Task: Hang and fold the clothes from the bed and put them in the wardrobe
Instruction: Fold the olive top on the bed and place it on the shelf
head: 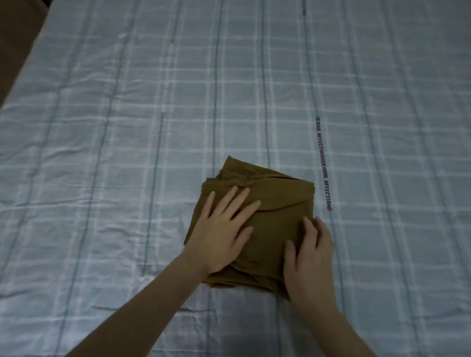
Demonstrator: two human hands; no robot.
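Note:
An olive-brown garment (280, 203), folded into a compact square, lies on the bed near the middle of the view. My left hand (225, 232) lies flat on its left half, fingers spread and straight, pressing it down. My right hand (309, 256) rests on the garment's right near corner with fingers slightly bent over the edge; whether it grips the cloth I cannot tell. No wardrobe or hanger is in view.
The bed (121, 155) is covered by a pale blue checked sheet with a printed text stripe (323, 170) just right of the garment. A brown surface (5, 39) shows beyond the bed's upper left edge.

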